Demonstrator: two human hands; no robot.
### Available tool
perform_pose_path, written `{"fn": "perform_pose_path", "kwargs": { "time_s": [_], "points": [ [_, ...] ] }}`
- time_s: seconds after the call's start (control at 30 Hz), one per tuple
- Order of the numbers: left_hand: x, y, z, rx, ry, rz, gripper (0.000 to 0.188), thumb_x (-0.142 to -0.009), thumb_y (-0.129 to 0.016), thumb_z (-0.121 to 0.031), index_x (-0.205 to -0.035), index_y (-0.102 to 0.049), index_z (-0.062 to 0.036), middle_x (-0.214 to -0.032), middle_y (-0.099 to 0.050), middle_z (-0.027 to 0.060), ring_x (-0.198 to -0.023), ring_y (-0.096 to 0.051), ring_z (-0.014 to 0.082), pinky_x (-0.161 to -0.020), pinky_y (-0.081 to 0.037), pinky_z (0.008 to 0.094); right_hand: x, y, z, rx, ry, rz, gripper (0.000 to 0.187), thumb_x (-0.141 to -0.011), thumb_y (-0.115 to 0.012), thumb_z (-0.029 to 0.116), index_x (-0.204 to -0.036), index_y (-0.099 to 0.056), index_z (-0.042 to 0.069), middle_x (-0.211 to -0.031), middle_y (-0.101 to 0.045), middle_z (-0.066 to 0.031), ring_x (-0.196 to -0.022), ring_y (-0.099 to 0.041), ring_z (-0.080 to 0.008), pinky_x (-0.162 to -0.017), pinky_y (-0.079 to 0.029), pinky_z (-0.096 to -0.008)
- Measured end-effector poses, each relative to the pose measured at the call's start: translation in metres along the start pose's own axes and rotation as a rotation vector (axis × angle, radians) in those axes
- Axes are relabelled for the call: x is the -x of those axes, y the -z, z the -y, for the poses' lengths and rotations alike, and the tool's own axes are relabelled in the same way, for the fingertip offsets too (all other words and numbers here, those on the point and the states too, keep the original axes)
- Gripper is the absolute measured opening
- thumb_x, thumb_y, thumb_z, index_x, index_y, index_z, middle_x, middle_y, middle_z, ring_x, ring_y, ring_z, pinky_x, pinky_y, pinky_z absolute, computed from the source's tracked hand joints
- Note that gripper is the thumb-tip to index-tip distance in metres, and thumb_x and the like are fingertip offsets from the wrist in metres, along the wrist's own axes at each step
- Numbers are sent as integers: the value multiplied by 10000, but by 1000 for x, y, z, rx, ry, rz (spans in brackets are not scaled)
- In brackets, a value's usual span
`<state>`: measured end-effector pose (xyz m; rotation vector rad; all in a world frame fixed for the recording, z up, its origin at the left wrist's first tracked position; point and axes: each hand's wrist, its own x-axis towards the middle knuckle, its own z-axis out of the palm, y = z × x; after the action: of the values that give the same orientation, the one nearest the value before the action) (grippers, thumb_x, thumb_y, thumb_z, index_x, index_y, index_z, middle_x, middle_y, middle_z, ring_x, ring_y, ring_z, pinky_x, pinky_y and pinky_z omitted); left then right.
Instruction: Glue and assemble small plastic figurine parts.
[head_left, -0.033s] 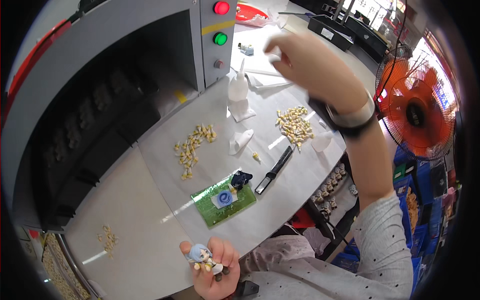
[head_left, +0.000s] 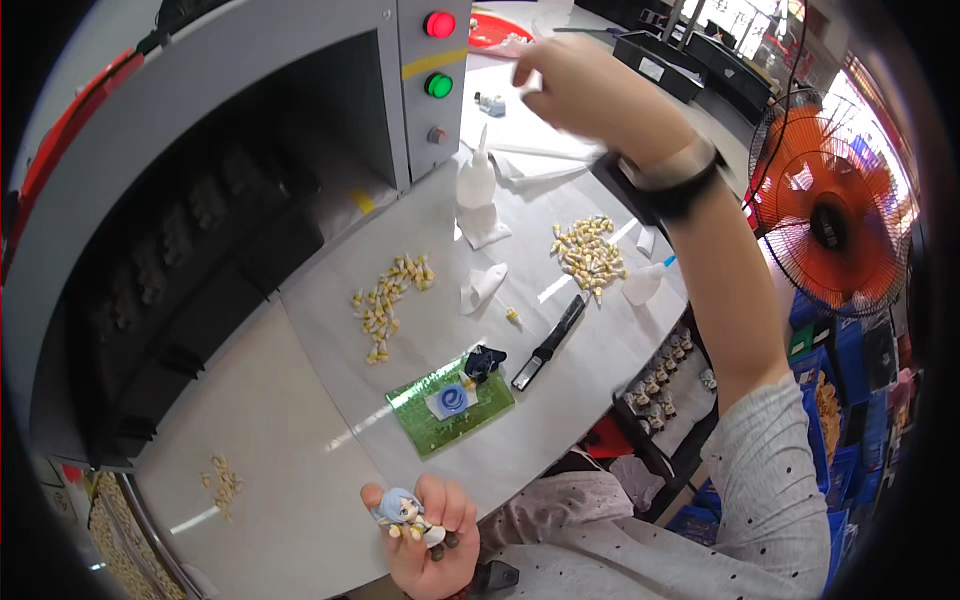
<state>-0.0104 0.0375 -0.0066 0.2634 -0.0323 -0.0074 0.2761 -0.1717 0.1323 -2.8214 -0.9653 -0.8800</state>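
Note:
At the lower middle, my left hand [head_left: 440, 520] is closed around a small figurine [head_left: 402, 508] with light blue hair, white-and-yellow clothing and dark feet. My right hand [head_left: 590, 95] is raised over the far end of the table, slightly blurred. Its thumb and index finger are bent and apart, with nothing visible between them. Close to its fingertips lies another small grey-blue and white figure [head_left: 490, 103] on white paper. Between the hands is a green mat [head_left: 430, 437] bearing a blue ring-shaped piece [head_left: 452, 399], with a dark crumpled cloth [head_left: 484, 362] at its corner.
A grey machine with a dark opening [head_left: 290, 180] fills the left. Piles of small yellow-and-white parts [head_left: 588, 250] lie on the table, near a white squeeze bottle [head_left: 476, 180] and a black-handled tool [head_left: 548, 342]. An orange fan [head_left: 830, 220] stands right, above blue bins [head_left: 840, 490].
My right hand has shifted slightly left and farther away, uncovering more of the table beside the wrist. My left hand still holds the figurine in the same place.

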Motion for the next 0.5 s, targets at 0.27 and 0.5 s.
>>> {"fn": "perform_pose_path", "kwargs": {
  "time_s": [0.27,0.5],
  "points": [
    [13,22,-35,-12,-238,-78,307,-833,-537,-107,-1113,-453,-201,-771,-342,18,-703,-339,125,-619,-303,244,-73,-151,-104,164,-519,574,288,-641,-608,195,-885,-661,51,-931,-625,-165,-864,-608,-275,-761,-476,-339],
    [18,25,-53,-47,-294,-196,292,-825,-541,-100,-1095,-467,-183,-747,-339,14,-689,-336,120,-607,-304,238,-65,-202,-108,-29,-813,579,416,-700,-582,400,-933,-649,62,-978,-616,-157,-923,-586,-301,-816,-444,-345]
  ]
}}
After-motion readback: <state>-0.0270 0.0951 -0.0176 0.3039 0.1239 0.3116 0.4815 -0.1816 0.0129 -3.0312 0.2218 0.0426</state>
